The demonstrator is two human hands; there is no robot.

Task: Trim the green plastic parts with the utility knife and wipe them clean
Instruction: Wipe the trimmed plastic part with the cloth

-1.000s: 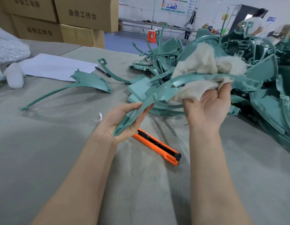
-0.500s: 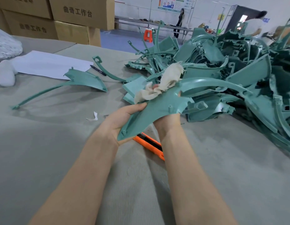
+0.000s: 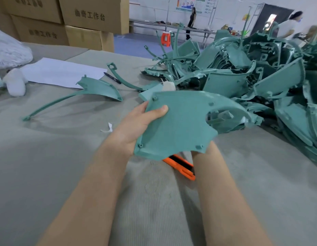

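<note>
My left hand (image 3: 136, 125) grips the near left edge of a flat green plastic part (image 3: 180, 125), thumb on its top face. The part is held above the table with its broad face toward me. My right wrist (image 3: 201, 154) runs up under the part, and the hand itself is hidden behind it. A bit of the beige cloth (image 3: 168, 86) peeks over the part's far edge. The orange utility knife (image 3: 182, 167) lies on the table below the part, between my forearms.
A big pile of green parts (image 3: 260, 77) fills the right side of the grey padded table (image 3: 56, 166). One curved green part (image 3: 99, 87) lies alone at left. White paper (image 3: 61, 71), a pen (image 3: 112, 78) and cardboard boxes (image 3: 90, 15) sit beyond it.
The held part has turned from edge-on to face-on toward me. My right hand with the cloth has gone from on top of the part to behind it.
</note>
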